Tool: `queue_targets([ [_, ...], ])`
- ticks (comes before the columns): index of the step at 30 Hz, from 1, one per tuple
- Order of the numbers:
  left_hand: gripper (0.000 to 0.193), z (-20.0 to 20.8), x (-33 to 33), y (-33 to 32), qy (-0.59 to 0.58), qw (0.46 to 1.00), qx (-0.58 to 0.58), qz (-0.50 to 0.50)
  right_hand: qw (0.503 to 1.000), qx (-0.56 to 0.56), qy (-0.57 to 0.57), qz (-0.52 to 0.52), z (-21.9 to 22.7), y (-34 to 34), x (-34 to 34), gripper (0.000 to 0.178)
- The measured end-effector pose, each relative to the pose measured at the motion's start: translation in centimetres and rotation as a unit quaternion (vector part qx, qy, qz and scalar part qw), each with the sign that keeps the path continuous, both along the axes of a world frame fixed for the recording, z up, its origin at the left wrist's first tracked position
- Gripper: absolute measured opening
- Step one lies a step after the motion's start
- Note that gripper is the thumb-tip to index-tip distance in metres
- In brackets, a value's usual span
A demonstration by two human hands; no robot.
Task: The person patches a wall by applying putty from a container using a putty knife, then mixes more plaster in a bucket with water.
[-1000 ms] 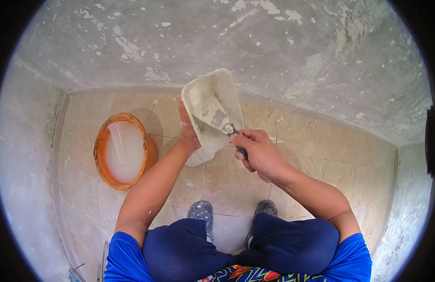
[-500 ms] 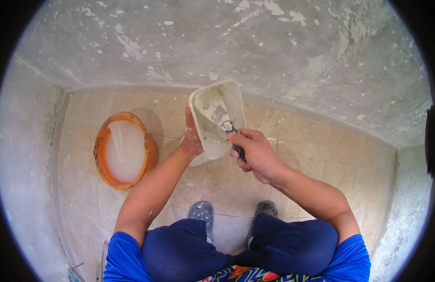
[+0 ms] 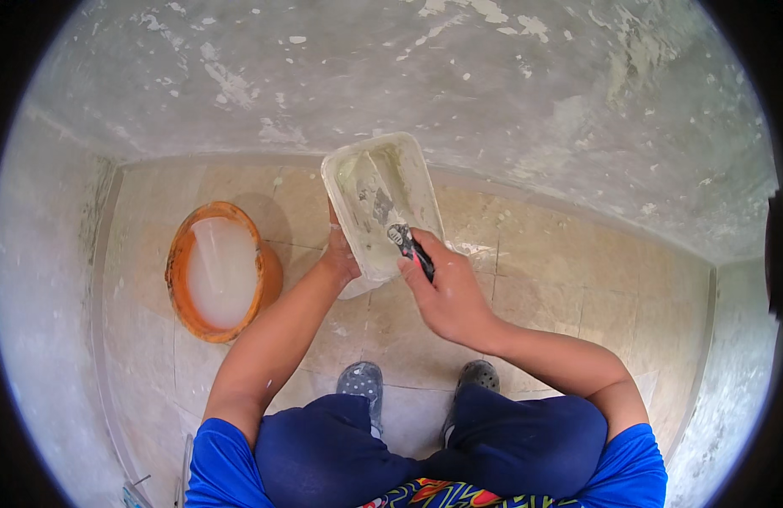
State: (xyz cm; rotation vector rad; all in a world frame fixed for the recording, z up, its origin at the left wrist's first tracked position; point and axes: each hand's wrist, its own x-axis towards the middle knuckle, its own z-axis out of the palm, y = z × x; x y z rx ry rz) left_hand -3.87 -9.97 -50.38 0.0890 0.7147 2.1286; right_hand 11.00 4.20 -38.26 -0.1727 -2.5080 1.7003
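Tub point(image 3: 414, 173) sits between our two hands, tilted so that its open, pale-smeared inside faces us, to the right of and ahead of our left hand point(image 3: 341, 256). That hand is closed on its left side, palm to the outer wall, the fingers largely hidden behind it, so we cannot tell how far they reach underneath. We judge it to be light, thin-walled plastic, stiffest at the rim and likely to flex if squeezed mid-wall; damp smears would make it slippery, so a broad hold along the side and base serves better than a pinch. Ahead and to the left of our right hand point(image 3: 446, 288), the scraper point(image 3: 385, 212) reaches into it blade first, its dark handle point(image 3: 421, 261) grasped between that hand's thumb and fingers. This tool looks easy to lift, its blade probably firm with a little spring, and the handle is the place to take it, away from the edge. To the left of our left hand, an orange bucket point(image 3: 271, 275) of cloudy liquid point(image 3: 224, 284) stands on the tiled floor point(image 3: 544, 313); we expect it to be heavy. Ahead of both hands rises a grey, patchy wall point(image 3: 341, 85).
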Motion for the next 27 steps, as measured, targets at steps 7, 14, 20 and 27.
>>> queue_targets([
  [7, 0.106, -0.7, -0.9, -1.2, 0.006, 0.995, -0.04, 0.096, 0.988, 0.076, -0.093, 0.096, 1.2, 0.6, 1.1, 0.028],
  [14, 0.093, -0.7, -1.4, -2.0, 0.021, 0.99, -0.108, 0.086, 0.981, 0.164, 0.059, 0.09, 1.5, 2.5, 0.1, 0.035],
  [20, 0.08, -1.0, -2.8, -2.8, -0.008, 0.998, -0.054, 0.041, 0.97, 0.198, 0.041, 0.134, 1.4, 3.5, 0.2, 0.038],
  [27, 0.064, -0.1, -2.3, -2.9, -0.078, 0.996, 0.044, 0.004, 0.925, 0.297, 0.045, 0.233, 3.3, 6.2, -0.7, 0.039],
])
